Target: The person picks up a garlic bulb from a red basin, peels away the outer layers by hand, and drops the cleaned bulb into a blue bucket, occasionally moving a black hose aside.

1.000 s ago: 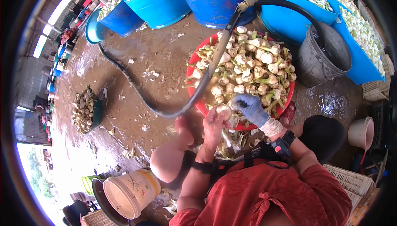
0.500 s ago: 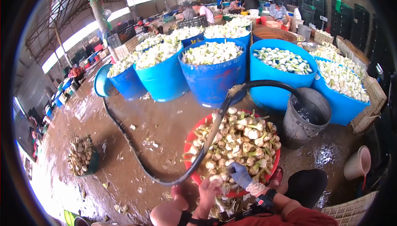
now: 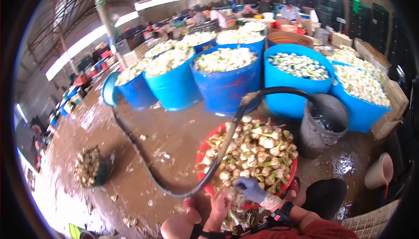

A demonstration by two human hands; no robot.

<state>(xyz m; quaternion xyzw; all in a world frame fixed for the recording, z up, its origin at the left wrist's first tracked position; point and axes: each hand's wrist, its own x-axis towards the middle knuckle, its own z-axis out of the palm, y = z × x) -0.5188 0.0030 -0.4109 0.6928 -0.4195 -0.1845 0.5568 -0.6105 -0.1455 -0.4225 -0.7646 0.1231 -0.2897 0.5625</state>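
Observation:
At the near rim of a red tub, my bare left hand is closed around a pale garlic bulb, blurred and partly covered by the fingers. My right hand, in a grey-blue glove, is just to its right over the tub. Its fingers are curled, and what they hold, if anything, is hidden. Dirty garlic bulbs with green stems are heaped in the tub. Peeled leaves and skins lie below the near rim, between my legs.
A black hose crosses the tub into a grey bucket of water. Blue barrels full of garlic line up beyond. A small garlic-filled container stands left, a pale bucket tilts right. Several people sit working far back.
My right hand has moved a little left, closer to my left hand. The left hand stays near the tub's rim. The whole view has shifted slightly.

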